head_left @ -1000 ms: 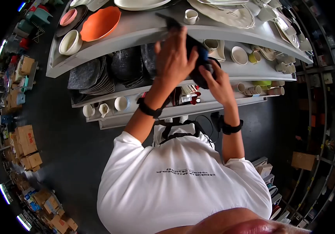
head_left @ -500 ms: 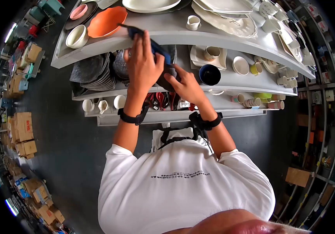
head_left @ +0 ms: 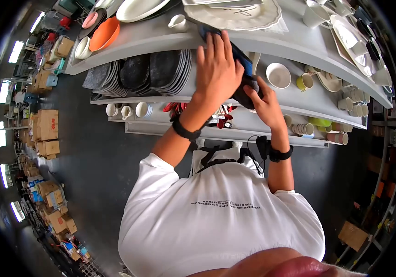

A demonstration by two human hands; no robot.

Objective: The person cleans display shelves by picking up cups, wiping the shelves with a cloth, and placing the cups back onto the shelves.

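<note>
Slippage could drop the flat-looking dark blue-and-black object (head_left: 243, 60) before the grey shelves (head_left: 115, 53): the left hand (head_left: 216, 69) lies flat against it; the right hand's (head_left: 266, 99) grip seems closed around its lower end. Swinging it might strike the scalloped white plate (head_left: 258, 17).

dark item (head_left: 244, 63): partly behind left hand (head_left: 218, 69) | shirt print (head_left: 228, 203): unreadable

Three dark plate stacks (head_left: 103, 77) (head_left: 135, 74) (head_left: 168, 69), one orange bowl (head_left: 105, 34), one yellow cup (head_left: 304, 82)
</note>
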